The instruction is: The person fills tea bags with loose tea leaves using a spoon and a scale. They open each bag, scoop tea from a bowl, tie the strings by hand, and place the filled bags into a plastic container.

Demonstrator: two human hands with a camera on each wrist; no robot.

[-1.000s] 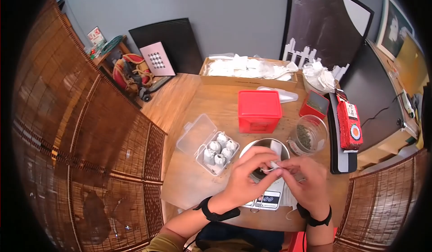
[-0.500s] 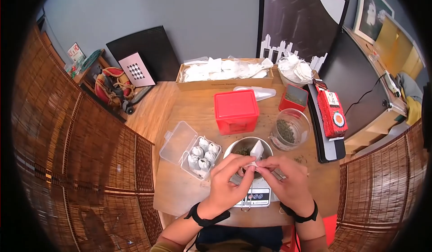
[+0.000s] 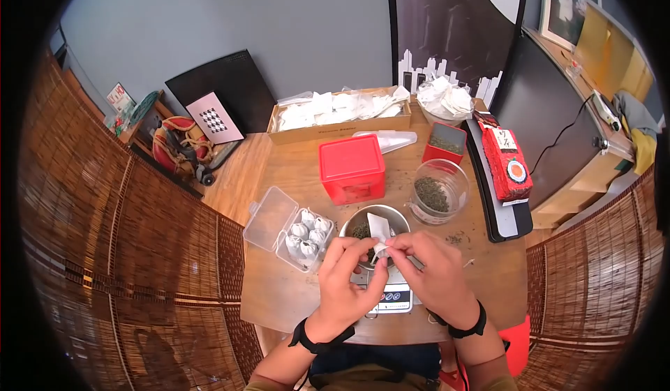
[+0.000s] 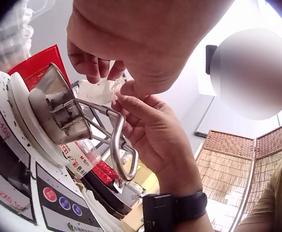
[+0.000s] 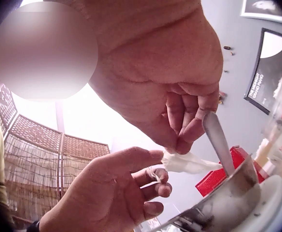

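Both hands pinch a small white pouch (image 3: 378, 230) above a metal cup (image 3: 399, 218) with dark leaves in it. My left hand (image 3: 347, 276) has thumb and fingers on the pouch's neck, where a thin string shows. Against its other side are the fingertips of my right hand (image 3: 434, 269). In the left wrist view the cup (image 4: 59, 106) has a wire handle and stands on a white scale (image 4: 59, 193). The right wrist view shows the pouch (image 5: 189, 163) hanging sideways by the fingertips and a metal utensil (image 5: 217, 140) leaning in the cup.
A clear box (image 3: 264, 222) of several tied white pouches lies left. Behind stand a red tin (image 3: 352, 171) and a carton of white bags (image 3: 338, 121). On the right are a clear tub of leaves (image 3: 453, 182), a smaller red tin (image 3: 444, 142) and a red packet (image 3: 508, 164).
The head view has shifted. The pouch, partly hidden behind the fingers one second ago, shows more of its white body above them. Both hands stay together at its neck.
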